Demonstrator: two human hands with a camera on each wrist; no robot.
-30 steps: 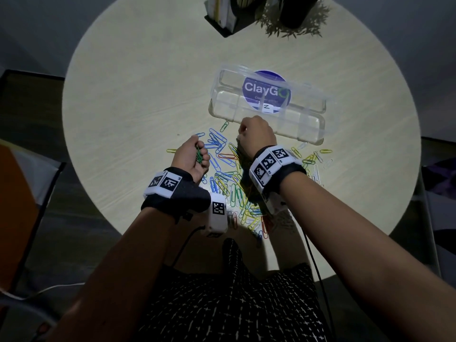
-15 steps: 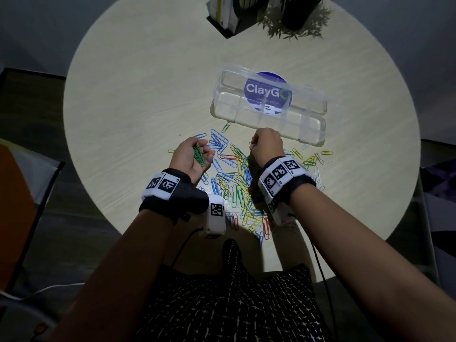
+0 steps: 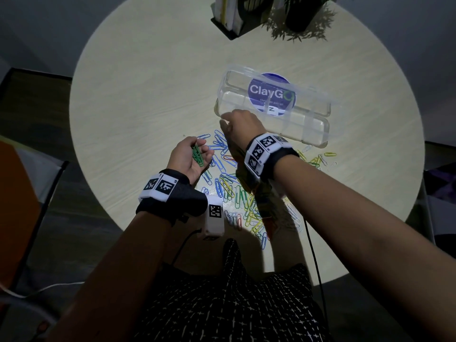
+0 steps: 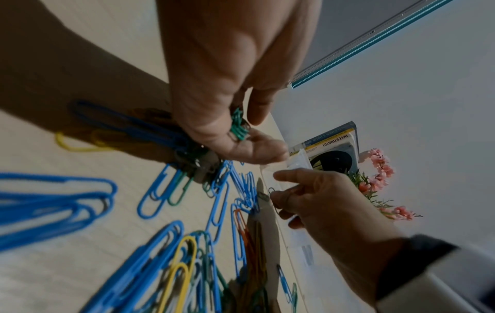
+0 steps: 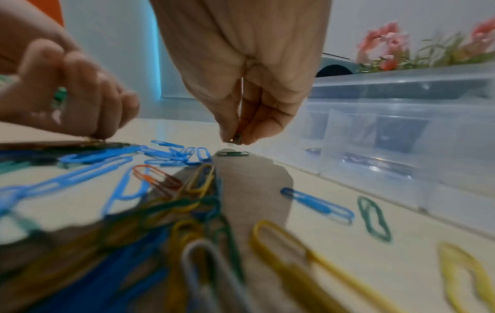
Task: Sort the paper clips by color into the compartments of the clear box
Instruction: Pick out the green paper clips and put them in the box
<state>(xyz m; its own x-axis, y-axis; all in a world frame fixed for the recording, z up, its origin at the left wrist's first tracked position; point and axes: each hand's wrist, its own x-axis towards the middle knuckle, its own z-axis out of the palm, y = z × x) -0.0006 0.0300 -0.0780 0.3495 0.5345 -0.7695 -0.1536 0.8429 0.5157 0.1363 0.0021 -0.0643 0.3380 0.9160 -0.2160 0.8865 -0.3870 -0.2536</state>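
The clear box [image 3: 311, 129] lies open at the table's middle right, its compartments looking empty. Paper clips [image 3: 236, 191] in blue, yellow, green, red and white are strewn in front of it. My left hand [image 3: 200, 149] is cupped palm up, holding a bunch of green clips [image 3: 197, 156], which the left wrist view shows as green clips [image 4: 238, 127] between thumb and fingers. At the box's near left corner, my right hand [image 3: 225, 122] pinches a single green clip [image 5: 237, 138] just above the table. Another green clip [image 5: 232, 153] lies right below it.
The round pale table [image 3: 148, 107] carries a dark holder with books [image 3: 228, 18] and a potted plant [image 3: 299, 19] at its far edge. A purple ClayGo sticker [image 3: 271, 91] shows through the box lid. More clips [image 3: 318, 157] lie right of my right wrist.
My right hand has left the middle of the pile and moved left and away, to the box's near left corner. The left hand stays in place, its palm turned up more.
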